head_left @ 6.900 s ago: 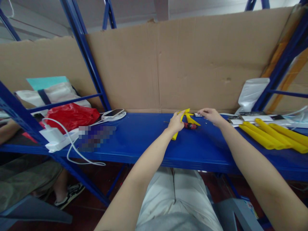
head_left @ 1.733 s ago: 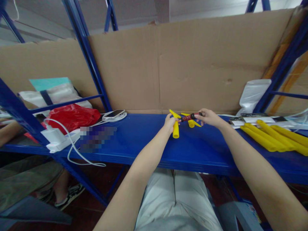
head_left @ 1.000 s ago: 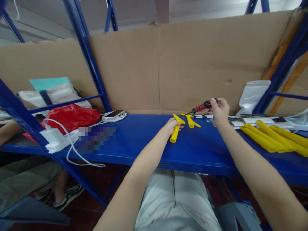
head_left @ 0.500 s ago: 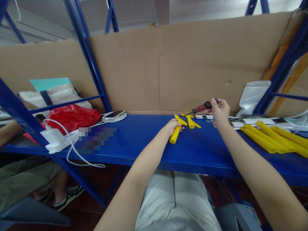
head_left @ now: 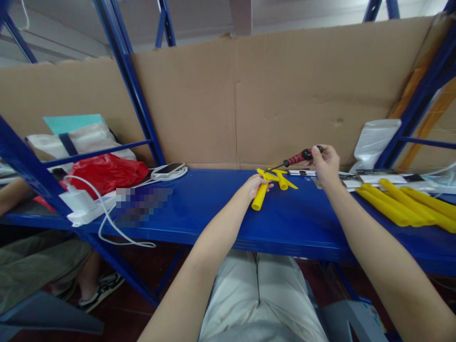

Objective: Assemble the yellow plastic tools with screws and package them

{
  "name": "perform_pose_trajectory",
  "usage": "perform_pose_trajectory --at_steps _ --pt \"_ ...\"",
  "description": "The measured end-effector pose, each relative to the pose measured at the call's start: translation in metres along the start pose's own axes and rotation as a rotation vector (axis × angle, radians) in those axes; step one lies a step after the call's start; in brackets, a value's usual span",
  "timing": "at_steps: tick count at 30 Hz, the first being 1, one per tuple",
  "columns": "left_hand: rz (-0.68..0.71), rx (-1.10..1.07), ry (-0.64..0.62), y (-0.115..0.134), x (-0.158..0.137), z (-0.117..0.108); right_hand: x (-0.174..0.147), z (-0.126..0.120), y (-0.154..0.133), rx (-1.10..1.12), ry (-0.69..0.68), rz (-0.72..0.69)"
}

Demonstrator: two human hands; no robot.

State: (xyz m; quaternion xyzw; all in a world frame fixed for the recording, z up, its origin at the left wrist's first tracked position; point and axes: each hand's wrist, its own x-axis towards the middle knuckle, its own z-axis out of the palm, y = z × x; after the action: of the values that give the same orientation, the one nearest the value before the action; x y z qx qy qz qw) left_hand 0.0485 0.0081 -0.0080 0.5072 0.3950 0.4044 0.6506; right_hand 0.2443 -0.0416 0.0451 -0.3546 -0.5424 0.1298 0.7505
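Note:
My left hand [head_left: 257,186] is closed around a yellow plastic piece with a tubular handle [head_left: 260,198] and a flat, forked upper end, held over the blue shelf. Between the fingers and thumb of my right hand [head_left: 325,162] is the back end of a screwdriver [head_left: 297,159] with a red and black handle. Its thin shaft slants down to the left and meets the upper end of the held yellow piece; the exact contact of the tip is too small to make out. Just behind, a second yellow piece [head_left: 282,181] of similar shape lies on the shelf.
Several yellow tubes [head_left: 402,209] lie at the right beside flat white and black items [head_left: 381,177]. On the left are a phone [head_left: 171,169] on a coiled cable, a power strip [head_left: 85,213] and a red plastic bag [head_left: 109,172]. Cardboard [head_left: 285,95] stands behind.
The yellow piece in my left hand has tilted slightly, its upper end shifting a little. My right hand and the screwdriver stay almost in the same place.

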Motion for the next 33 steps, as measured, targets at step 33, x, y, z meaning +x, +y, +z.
perform_pose_trajectory --at_steps 33 --pt "-0.004 0.075 0.159 -0.002 0.004 -0.002 0.003 -0.004 -0.003 0.139 -0.131 0.320"
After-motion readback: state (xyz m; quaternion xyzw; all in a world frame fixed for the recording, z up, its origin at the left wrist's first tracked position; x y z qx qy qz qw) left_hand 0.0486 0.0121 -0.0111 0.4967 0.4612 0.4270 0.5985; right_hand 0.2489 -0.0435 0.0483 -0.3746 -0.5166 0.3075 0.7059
